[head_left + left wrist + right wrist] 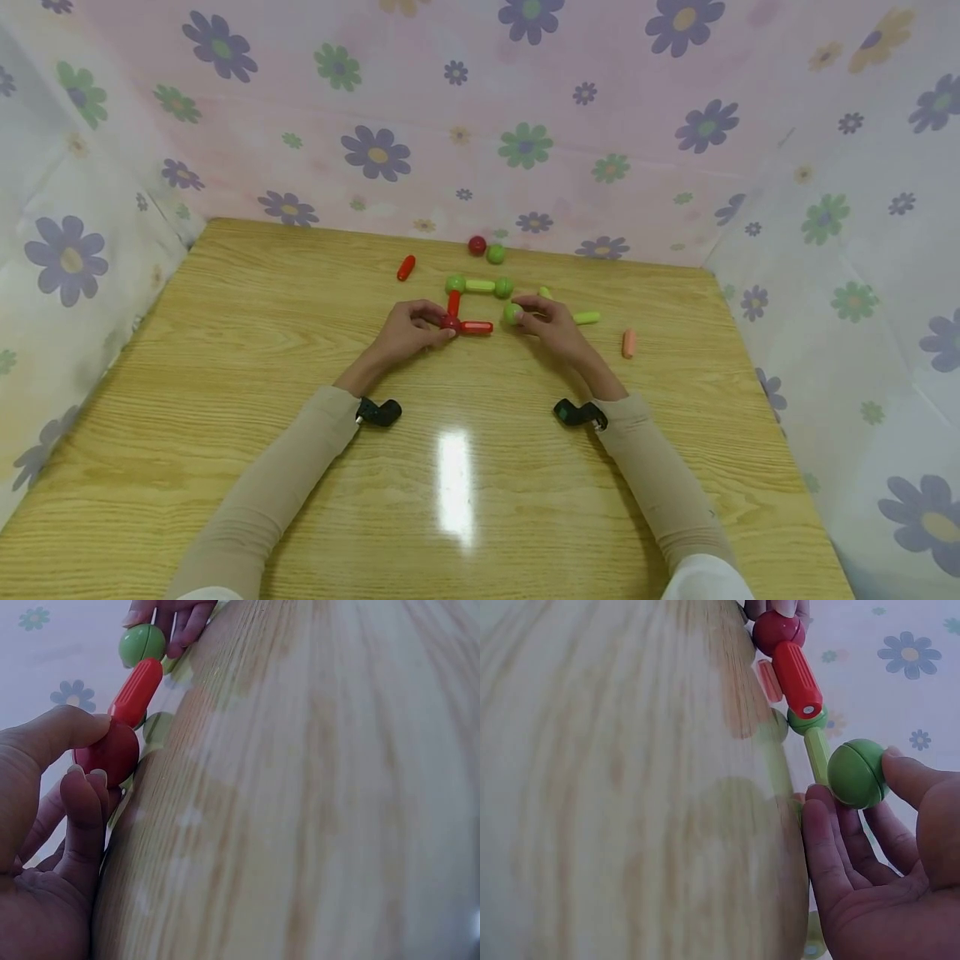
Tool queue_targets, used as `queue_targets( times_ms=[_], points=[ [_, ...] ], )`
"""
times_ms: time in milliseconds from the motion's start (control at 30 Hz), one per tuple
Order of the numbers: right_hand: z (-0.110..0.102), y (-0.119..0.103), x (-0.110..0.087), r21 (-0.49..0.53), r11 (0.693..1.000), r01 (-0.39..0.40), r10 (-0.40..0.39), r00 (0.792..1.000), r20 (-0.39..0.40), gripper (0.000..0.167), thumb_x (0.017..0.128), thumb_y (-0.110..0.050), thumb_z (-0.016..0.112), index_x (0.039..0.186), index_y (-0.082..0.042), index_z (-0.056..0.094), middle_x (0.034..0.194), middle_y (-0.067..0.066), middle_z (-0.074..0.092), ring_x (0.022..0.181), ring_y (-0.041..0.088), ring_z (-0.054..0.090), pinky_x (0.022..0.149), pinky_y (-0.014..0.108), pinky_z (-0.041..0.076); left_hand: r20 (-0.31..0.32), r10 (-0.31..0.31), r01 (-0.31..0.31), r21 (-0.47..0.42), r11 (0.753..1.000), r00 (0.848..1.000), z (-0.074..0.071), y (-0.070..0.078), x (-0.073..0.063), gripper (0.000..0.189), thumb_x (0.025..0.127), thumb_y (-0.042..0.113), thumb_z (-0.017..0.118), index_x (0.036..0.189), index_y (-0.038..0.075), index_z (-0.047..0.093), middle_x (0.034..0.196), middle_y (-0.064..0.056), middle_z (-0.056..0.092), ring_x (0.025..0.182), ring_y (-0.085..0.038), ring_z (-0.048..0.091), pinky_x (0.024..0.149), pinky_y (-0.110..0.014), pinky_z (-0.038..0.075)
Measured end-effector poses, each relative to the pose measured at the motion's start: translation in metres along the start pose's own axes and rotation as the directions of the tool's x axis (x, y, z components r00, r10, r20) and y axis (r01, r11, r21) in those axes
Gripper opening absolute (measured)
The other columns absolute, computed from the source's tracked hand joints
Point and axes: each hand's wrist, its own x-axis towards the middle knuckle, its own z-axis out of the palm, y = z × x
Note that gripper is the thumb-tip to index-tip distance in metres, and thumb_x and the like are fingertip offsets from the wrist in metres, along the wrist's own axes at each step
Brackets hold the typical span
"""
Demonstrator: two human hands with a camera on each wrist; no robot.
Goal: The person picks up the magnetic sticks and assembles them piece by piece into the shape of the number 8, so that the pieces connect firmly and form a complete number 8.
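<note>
My left hand (408, 333) pinches a red ball (451, 325) between thumb and fingers. From that ball one red rod (477, 327) points right with its far end free, and another red rod (453, 302) runs back to a green ball (456, 285). A yellow-green rod (480, 286) joins this to a second green ball (503, 287). My right hand (557, 327) holds a separate green ball (857, 773) with thumb and fingers. In the head view, a small gap lies between this ball and the free end of the red rod, whose tip (808, 710) shows a pale dot.
Two yellow-green rods (587, 317) lie about the right hand, and a salmon rod (629, 343) is farther right. A loose red rod (406, 267) lies back left. A red ball (477, 245) and a green ball (496, 254) sit near the table's (450, 392) back edge, by the flowered cloth.
</note>
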Motion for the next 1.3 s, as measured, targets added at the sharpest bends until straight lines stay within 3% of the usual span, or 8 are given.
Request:
queue_targets(
  times_ms=[400,800,1300],
  points=[
    [-0.0019,0.0040,-0.0021,-0.055,0.998,-0.015,0.017,0.999,0.035,0.037,0.104,-0.009,0.058,0.138,0.007,0.055,0.133,0.025,0.057,0.102,0.005,0.066,0.089,0.024,0.055,0.000,0.000,0.000,0.006,1.000,1.000,0.0000,0.0000,0.0006,0.034,0.089,0.019,0.082,0.116,0.003,0.068,0.109,-0.015,0.069,0.068,-0.015,0.059,0.058,-0.025,0.051],
    [-0.0083,0.0091,-0.0045,-0.098,0.994,-0.048,0.058,0.993,0.103,0.038,0.103,-0.014,0.062,0.139,-0.002,0.056,0.136,0.016,0.058,0.117,0.014,0.062,0.096,0.023,0.050,0.002,0.008,-0.008,0.007,1.000,1.000,-0.0004,0.0009,-0.0008,0.032,0.089,0.018,0.081,0.115,0.003,0.069,0.108,-0.015,0.070,0.067,-0.015,0.058,0.058,-0.025,0.050],
    [-0.0053,0.0048,-0.0079,-0.104,0.993,-0.058,0.069,0.992,0.109,0.038,0.100,-0.009,0.065,0.137,-0.002,0.057,0.134,0.015,0.059,0.116,0.020,0.062,0.093,0.026,0.053,0.000,-0.001,0.001,0.014,1.000,1.000,0.0004,0.0013,-0.0009,0.034,0.089,0.019,0.081,0.116,0.003,0.068,0.109,-0.015,0.070,0.071,-0.017,0.061,0.059,-0.025,0.051]
  ],
)
